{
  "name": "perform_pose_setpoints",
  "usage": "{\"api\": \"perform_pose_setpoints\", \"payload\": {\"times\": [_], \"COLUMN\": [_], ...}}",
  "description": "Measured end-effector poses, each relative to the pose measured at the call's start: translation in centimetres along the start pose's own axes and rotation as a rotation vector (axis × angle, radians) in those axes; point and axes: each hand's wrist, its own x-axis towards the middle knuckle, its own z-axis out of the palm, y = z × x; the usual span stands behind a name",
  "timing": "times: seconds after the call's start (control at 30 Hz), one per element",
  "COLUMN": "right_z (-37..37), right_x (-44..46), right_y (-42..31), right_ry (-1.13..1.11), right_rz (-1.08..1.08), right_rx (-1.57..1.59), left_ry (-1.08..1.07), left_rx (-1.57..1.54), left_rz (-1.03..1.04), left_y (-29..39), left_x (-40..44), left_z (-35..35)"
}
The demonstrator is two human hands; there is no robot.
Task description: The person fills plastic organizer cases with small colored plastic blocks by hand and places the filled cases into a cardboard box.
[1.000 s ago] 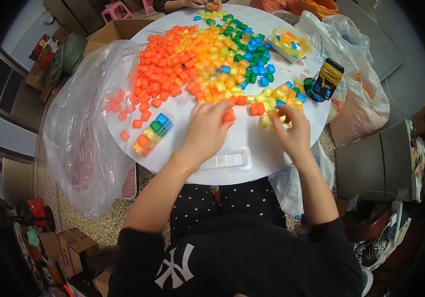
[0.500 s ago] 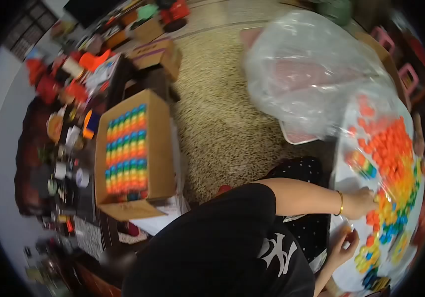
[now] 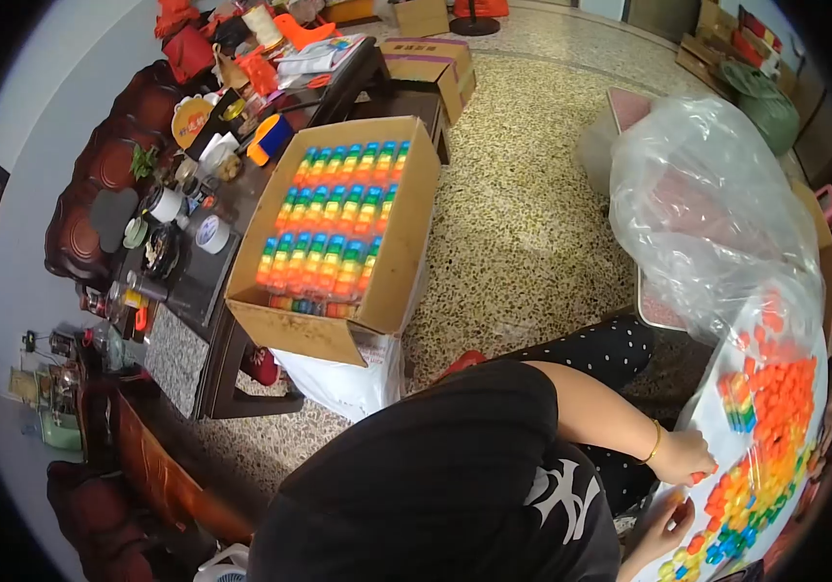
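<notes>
My left hand, with a gold bracelet on the wrist, reaches over the white work table. Its fingers are closed on a small orange-red plastic piece. Just below it in the view, my right hand has its fingers curled, close to the left one; what they pinch is too small to make out. Beside both hands spreads a heap of small plastic pieces in red, orange, yellow, green and blue. Several assembled rainbow stacks lie together at the heap's near edge.
An open cardboard box holds rows of rainbow stacks. A large clear plastic bag covers the far end of the table area. A dark side table carries tape and jars. Speckled floor lies between.
The view has swung, so the box and tables sit differently in it. My left hand has drawn back from the heap towards my right hand, with the orange-red piece in its fingers.
</notes>
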Motion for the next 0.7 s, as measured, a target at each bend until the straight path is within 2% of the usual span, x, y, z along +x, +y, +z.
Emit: {"api": "perform_pose_setpoints", "payload": {"times": [0.13, 0.2, 0.27, 0.33, 0.37, 0.4, 0.43, 0.47, 0.5, 0.53, 0.6, 0.67, 0.7], "right_z": [0.1, 0.0, -0.1, 0.2, 0.4, 0.6, 0.7, 0.8, 0.6, 0.2, 0.6, 0.3, 0.3], "right_x": [0.4, 0.3, 0.0, -0.7, -0.9, -1.1, -1.3, -1.4, -1.4, -1.0, -1.4, -1.8, -2.1], "right_y": [1.0, 0.8, -0.2, -2.1, -0.8, -0.7, -2.8, -4.0, -5.2, -7.4, -7.0, -7.8, -8.3], "right_ry": [-0.008, 0.008, 0.020, 0.043, 0.052, 0.088, 0.068, 0.141, 0.106, 0.081, 0.136, 0.151, 0.165], "right_rz": [-0.039, -0.059, -0.026, 0.102, 0.130, 0.093, 0.133, 0.051, 0.060, 0.093, 0.049, -0.048, -0.087], "right_rx": [0.066, 0.018, 0.034, 0.113, 0.194, 0.137, 0.189, 0.092, 0.065, 0.029, -0.008, -0.104, -0.104], "left_ry": [0.053, -0.012, 0.011, 0.205, 0.164, 0.109, 0.093, 0.033, 0.150, 0.128, -0.102, -0.160, -0.229], "left_rx": [-0.049, 0.045, 0.054, 0.178, 0.199, 0.198, 0.184, 0.172, 0.177, 0.146, 0.170, 0.378, 0.405], "left_rz": [0.020, 0.143, 0.198, 0.220, 0.254, 0.271, 0.198, 0.181, 0.173, 0.150, 0.176, 0.260, 0.240], "left_y": [1.1, 0.8, -1.0, 0.0, 0.6, 0.9, 1.9, 2.8, 2.3, 3.2, 2.5, 2.3, 2.7], "left_x": [0.0, -1.1, -1.2, -1.7, -1.8, -1.7, -1.8, -1.7, -1.8, -1.6, -2.3, -3.3, -3.4], "left_z": [0.0, 0.7, 3.9, 3.3, 2.8, 2.5, 1.4, -0.2, 0.3, -1.2, -1.7, -2.4, -3.1]}}
